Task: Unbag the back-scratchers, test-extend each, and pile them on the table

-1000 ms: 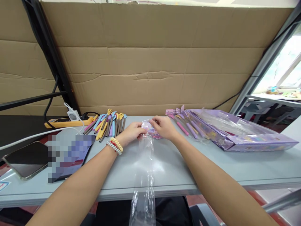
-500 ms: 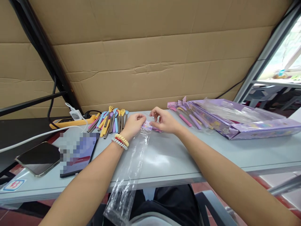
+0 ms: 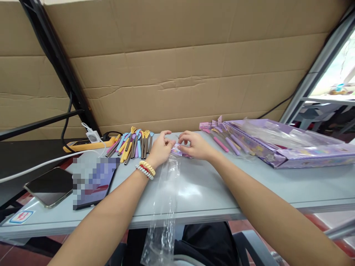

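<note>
A small purple-and-pink printed card sits at the top of a long clear plastic bag. My left hand pinches the card's left side between thumb and fingers. From the right, my right hand has thumb and bent fingers closed at the card's other edge. The bag trails toward me and hangs over the table's front edge, with nothing visible inside. Under my right hand a bit more pink card shows, mostly covered. Left of my hands lies a pile of small forks with coloured ends and dark metal shafts.
Bagged utensils with purple and pink handles lie at right, against a purple printed box holding clear bags. At left are a phone, a dark tablet, a yellow power strip and a white cable. Cardboard closes the back.
My hands parted slightly around the card, then came closer again. The bag's lower end swung left, then partly back right. The camera view has shifted a little.
</note>
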Demonstrator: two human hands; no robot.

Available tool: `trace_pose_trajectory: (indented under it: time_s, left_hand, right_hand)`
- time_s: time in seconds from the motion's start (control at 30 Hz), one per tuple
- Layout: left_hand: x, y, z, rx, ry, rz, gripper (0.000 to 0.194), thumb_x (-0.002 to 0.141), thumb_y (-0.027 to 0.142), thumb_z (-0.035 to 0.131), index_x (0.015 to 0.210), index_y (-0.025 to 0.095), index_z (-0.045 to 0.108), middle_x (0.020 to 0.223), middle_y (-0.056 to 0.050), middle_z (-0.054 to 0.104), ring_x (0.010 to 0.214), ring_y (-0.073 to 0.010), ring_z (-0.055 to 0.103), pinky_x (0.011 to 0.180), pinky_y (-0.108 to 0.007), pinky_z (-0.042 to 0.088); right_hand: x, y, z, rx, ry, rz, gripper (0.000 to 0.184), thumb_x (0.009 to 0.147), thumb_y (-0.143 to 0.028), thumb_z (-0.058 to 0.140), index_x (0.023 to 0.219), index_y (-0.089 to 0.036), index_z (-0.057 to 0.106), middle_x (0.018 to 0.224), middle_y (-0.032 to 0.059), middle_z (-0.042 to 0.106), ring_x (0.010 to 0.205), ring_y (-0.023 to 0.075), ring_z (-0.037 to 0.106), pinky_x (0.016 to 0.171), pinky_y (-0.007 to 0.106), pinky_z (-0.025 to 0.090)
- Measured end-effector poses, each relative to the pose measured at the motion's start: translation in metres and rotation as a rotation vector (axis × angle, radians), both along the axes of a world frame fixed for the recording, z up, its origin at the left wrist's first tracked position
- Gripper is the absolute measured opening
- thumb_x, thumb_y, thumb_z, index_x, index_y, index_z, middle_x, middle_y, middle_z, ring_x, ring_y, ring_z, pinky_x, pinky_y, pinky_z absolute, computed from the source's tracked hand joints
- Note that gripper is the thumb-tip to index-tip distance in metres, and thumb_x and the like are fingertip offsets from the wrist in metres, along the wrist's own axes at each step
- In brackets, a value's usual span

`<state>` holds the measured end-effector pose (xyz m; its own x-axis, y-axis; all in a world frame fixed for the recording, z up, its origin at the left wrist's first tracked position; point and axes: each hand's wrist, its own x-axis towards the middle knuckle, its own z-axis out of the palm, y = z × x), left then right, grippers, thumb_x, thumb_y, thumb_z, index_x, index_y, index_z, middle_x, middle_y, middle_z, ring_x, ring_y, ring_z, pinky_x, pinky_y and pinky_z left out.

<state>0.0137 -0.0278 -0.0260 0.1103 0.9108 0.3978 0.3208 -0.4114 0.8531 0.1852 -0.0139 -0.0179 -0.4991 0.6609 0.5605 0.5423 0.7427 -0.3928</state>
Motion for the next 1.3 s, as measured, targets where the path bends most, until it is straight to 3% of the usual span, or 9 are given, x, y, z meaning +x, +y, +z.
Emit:
trace_pose_trajectory:
  time_s: [0.2,0.3,0.47,0.67,0.8,0.9,1.0,1.1,1.3]
  left_hand:
    - [-0.002,0.000,-0.001,0.014,0.013,-0.040,0.048,0.078,0.028,0.057,0.122,0.015,0.042,0.063,0.005,0.054,0.057,-0.0105,0.050,0.057,-0.023,0.038]
    - [-0.003,-0.001,-0.001,0.004,0.073,-0.099,0.061,0.074,0.029,0.063,0.128,0.015,0.038,0.063,0.006,0.053,0.058,-0.0105,0.051,0.056,-0.023,0.038]
    - [-0.004,-0.002,0.002,-0.072,0.080,-0.173,0.059,0.074,0.021,0.061,0.128,0.015,0.038,0.060,0.007,0.051,0.053,-0.0097,0.049,0.053,-0.022,0.038]
    - [-0.008,0.000,0.001,-0.060,0.176,-0.168,0.056,0.073,0.019,0.060,0.125,0.014,0.043,0.060,0.005,0.055,0.056,-0.0116,0.052,0.059,-0.025,0.041]
    - [-0.010,0.004,-0.001,-0.049,0.228,-0.040,0.051,0.073,0.021,0.060,0.121,0.014,0.048,0.064,0.003,0.058,0.060,-0.0134,0.055,0.062,-0.026,0.042]
    - [-0.012,0.008,-0.001,-0.048,0.248,0.093,0.042,0.072,0.021,0.060,0.113,0.015,0.055,0.065,0.001,0.059,0.059,-0.0144,0.056,0.062,-0.027,0.042]
    - [-0.015,0.011,0.000,-0.048,0.247,0.179,0.037,0.071,0.022,0.061,0.108,0.017,0.057,0.063,0.001,0.058,0.057,-0.0150,0.055,0.060,-0.027,0.041]
    - [-0.017,0.012,0.000,-0.044,0.234,0.208,0.036,0.070,0.021,0.062,0.105,0.017,0.058,0.062,0.002,0.057,0.057,-0.0157,0.054,0.060,-0.028,0.040]
    - [-0.015,0.010,0.001,-0.009,0.293,0.204,0.034,0.071,0.021,0.061,0.105,0.017,0.059,0.060,0.002,0.054,0.059,-0.0170,0.053,0.062,-0.029,0.040]
  right_hand:
    - [-0.002,0.000,0.002,-0.156,0.064,0.024,0.018,0.075,-0.027,0.059,0.061,-0.017,0.054,0.082,0.0047,0.057,0.072,0.0141,0.053,0.066,0.028,0.041]
    - [-0.002,0.003,0.001,-0.231,0.180,0.006,0.017,0.071,-0.028,0.061,0.061,-0.017,0.055,0.084,0.0051,0.058,0.077,0.0158,0.054,0.065,0.028,0.040]
    - [0.003,0.009,0.002,-0.389,0.439,-0.023,0.018,0.061,-0.030,0.069,0.057,-0.016,0.057,0.095,0.0063,0.062,0.087,0.0188,0.055,0.070,0.030,0.042]
    - [0.016,0.013,0.014,-0.520,0.824,-0.081,0.026,0.060,-0.037,0.072,0.063,-0.015,0.059,0.067,0.0017,0.057,0.062,0.0104,0.049,0.053,0.023,0.038]
    - [0.024,0.013,0.020,-0.588,0.972,-0.059,0.037,0.058,-0.043,0.077,0.066,-0.017,0.052,0.061,-0.0006,0.055,0.046,0.0064,0.044,0.037,0.019,0.023]
    - [0.030,0.014,0.019,-0.682,0.883,-0.084,0.036,0.057,-0.037,0.080,0.068,-0.016,0.054,0.049,-0.0024,0.050,0.037,0.0053,0.040,0.033,0.018,0.019]
    - [0.034,0.017,0.015,-0.745,0.740,-0.143,0.027,0.057,-0.026,0.080,0.065,-0.013,0.058,0.044,-0.0004,0.050,0.040,0.0071,0.044,0.034,0.019,0.028]
    - [0.037,0.019,0.011,-0.806,0.644,-0.168,0.021,0.055,-0.019,0.079,0.062,-0.012,0.060,0.048,0.0023,0.055,0.044,0.0082,0.048,0.040,0.021,0.038]
    - [0.035,0.023,0.002,-0.793,0.324,-0.270,0.015,0.054,-0.018,0.075,0.061,-0.014,0.063,0.047,0.0009,0.054,0.044,0.0096,0.047,0.040,0.023,0.033]
